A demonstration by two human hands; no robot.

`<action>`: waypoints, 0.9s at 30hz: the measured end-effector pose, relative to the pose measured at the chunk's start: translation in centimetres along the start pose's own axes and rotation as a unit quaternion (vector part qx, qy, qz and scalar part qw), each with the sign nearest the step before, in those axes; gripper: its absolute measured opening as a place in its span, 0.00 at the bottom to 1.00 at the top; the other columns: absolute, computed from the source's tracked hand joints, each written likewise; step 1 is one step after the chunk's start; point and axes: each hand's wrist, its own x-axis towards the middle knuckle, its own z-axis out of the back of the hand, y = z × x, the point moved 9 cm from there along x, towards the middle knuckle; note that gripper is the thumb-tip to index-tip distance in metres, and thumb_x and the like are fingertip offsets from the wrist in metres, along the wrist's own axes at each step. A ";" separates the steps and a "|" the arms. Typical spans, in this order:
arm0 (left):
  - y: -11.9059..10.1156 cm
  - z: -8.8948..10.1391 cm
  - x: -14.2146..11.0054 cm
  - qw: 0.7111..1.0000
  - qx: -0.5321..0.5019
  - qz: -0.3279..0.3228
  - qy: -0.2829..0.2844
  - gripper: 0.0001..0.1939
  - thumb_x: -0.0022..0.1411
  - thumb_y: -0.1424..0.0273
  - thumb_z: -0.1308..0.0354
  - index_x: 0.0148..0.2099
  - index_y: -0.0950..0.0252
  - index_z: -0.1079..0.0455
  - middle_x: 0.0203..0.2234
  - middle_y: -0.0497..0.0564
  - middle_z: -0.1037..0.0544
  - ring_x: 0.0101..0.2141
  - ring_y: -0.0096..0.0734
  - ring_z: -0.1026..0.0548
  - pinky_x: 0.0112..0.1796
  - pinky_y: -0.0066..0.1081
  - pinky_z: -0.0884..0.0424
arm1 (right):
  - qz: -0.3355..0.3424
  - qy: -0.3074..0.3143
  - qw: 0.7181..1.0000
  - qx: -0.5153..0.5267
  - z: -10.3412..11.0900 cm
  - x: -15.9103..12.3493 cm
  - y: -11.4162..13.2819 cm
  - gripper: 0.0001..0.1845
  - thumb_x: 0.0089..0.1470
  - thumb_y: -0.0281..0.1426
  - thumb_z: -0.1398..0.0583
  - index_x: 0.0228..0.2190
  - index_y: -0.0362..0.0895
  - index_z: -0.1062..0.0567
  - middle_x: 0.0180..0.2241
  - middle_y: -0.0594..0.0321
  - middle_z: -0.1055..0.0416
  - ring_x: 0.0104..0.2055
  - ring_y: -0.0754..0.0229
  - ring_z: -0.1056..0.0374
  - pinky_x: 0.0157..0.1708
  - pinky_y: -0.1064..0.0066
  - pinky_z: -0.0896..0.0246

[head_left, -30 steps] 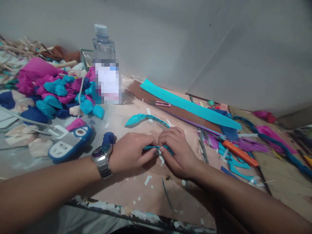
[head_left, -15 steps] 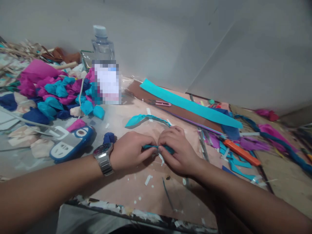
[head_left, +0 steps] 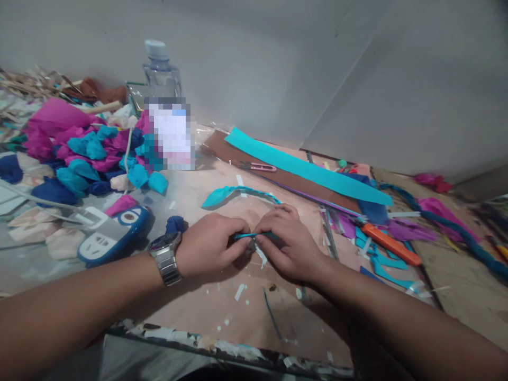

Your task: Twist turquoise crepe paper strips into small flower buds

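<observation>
My left hand (head_left: 216, 241), with a metal watch (head_left: 166, 256) on its wrist, pinches one end of a narrow folded teal paper strip (head_left: 245, 235). Closed on the same strip from the other side is my right hand (head_left: 288, 238), its thumb and fingertips meeting the left ones. A thin white sliver (head_left: 261, 256) hangs below the pinched spot. Most of the strip is hidden in my fingers. Just beyond my hands, a twisted turquoise paper piece (head_left: 220, 197) lies in an arc on the table (head_left: 198, 312).
Crumpled pink, blue and cream paper pieces (head_left: 85, 143) pile up at left, near a blue-white power strip (head_left: 115, 233) and a clear bottle (head_left: 161, 74). Behind my hands lie a long turquoise sheet (head_left: 309, 169) and pink thread snips (head_left: 260, 167). An orange cutter (head_left: 391, 243) rests at right.
Both hands keep their pinch on the teal strip, with the fingers shifting slightly. More of the white sliver shows below them. The whole view has moved a little.
</observation>
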 end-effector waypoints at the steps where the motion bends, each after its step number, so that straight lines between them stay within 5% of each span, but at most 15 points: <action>1: -0.1 0.0 0.0 1.000 -0.004 -0.001 0.003 0.14 0.72 0.64 0.46 0.37 0.63 0.23 0.29 0.50 0.19 0.31 0.33 0.25 0.35 0.30 0.37 | 0.000 -0.001 1.000 0.000 0.0 0.0 0.0 0.03 0.65 0.29 0.41 0.38 0.48 0.26 0.34 0.63 0.23 0.42 0.56 0.28 0.58 0.51 0.49; 15: -0.3 -0.2 -0.1 1.000 -0.005 -0.006 0.017 0.16 0.72 0.65 0.46 0.33 0.64 0.24 0.27 0.49 0.19 0.28 0.31 0.25 0.32 0.30 0.39 | 0.015 -0.016 1.000 0.010 0.2 0.2 0.1 0.03 0.65 0.30 0.39 0.38 0.48 0.24 0.31 0.65 0.22 0.35 0.59 0.27 0.59 0.52 0.45; 27: 0.5 -1.7 -0.2 0.961 -0.254 0.055 0.093 0.13 0.70 0.71 0.49 0.36 0.66 0.25 0.26 0.48 0.20 0.25 0.25 0.26 0.28 0.24 0.32 | 0.062 -0.027 0.998 -0.015 0.9 0.0 1.2 0.05 0.65 0.28 0.38 0.39 0.50 0.22 0.33 0.68 0.18 0.36 0.60 0.24 0.62 0.53 0.49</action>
